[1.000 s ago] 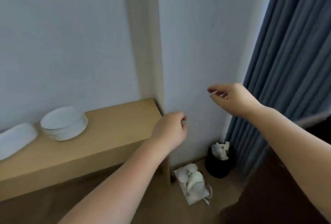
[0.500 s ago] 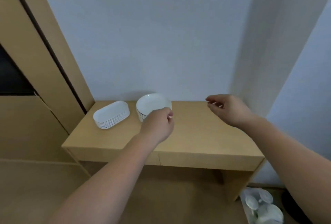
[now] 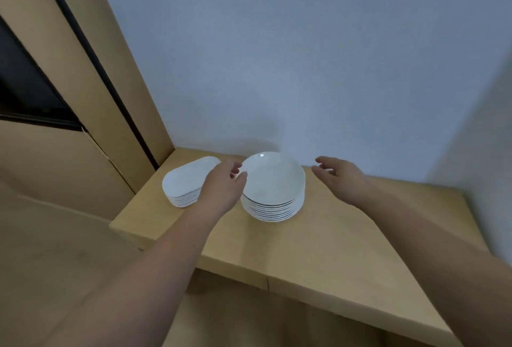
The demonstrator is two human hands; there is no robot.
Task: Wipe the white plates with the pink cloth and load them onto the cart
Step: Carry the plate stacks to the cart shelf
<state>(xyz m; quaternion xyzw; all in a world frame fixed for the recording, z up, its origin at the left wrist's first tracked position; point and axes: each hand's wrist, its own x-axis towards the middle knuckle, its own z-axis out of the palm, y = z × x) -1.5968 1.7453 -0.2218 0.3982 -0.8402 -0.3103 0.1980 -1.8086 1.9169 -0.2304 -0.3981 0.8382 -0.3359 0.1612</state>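
Note:
A stack of several round white plates [image 3: 273,180] stands on a light wooden table [image 3: 318,247] against the wall. To its left lies a stack of several oblong white plates [image 3: 187,183]. My left hand [image 3: 224,186] hovers at the round stack's left rim, fingers loosely curled, holding nothing. My right hand [image 3: 339,176] reaches in from the right with fingers spread, just short of the stack's right rim. No pink cloth or cart is in view.
A tall wooden cabinet panel [image 3: 91,69] with a dark gap stands left of the table. A pale wall runs behind, and a wall corner closes in at the far right. Bare tabletop lies in front of and right of the stacks.
The view swung left from the curtain and floor corner to the table. Both hands moved forward and now flank the round plate stack; the right hand's fingers have spread.

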